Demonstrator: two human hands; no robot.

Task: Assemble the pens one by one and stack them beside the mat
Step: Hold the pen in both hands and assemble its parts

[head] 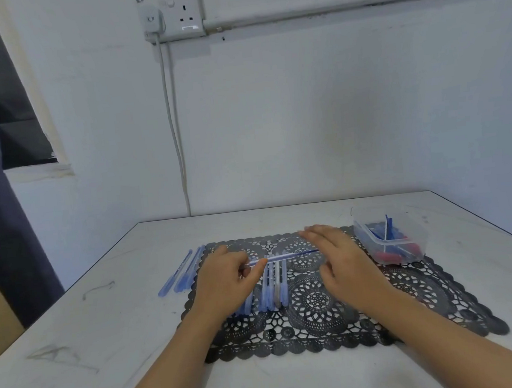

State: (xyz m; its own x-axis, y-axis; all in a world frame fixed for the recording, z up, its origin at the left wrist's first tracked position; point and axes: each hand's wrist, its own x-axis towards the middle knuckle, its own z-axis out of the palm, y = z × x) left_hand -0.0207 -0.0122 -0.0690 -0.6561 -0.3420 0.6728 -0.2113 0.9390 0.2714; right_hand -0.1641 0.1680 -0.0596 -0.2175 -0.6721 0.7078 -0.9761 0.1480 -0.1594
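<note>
forearms [176, 358] reach in over the table's [76, 352] near edge. left hand [228, 277] pinches a clear pen barrel [273, 258] with its blue refill [307, 252] sticking out. right hand [339, 257] hovers alongside, fingers loose, holding nothing. loose barrels [273, 289] wait on the mat [323, 322]. a few finished pens [181, 273] lie off its left edge, so most assembly likely remains. a clear parts tub [390, 240] sits at its far right corner.

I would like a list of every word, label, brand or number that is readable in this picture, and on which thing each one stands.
No text is readable.
Wall socket: a pale patch at its lower edge, no letters legible.
Stacked pens: any print is too small and blurred.
Pen in the left hand: likewise.
Plastic container: no label shows.
</note>
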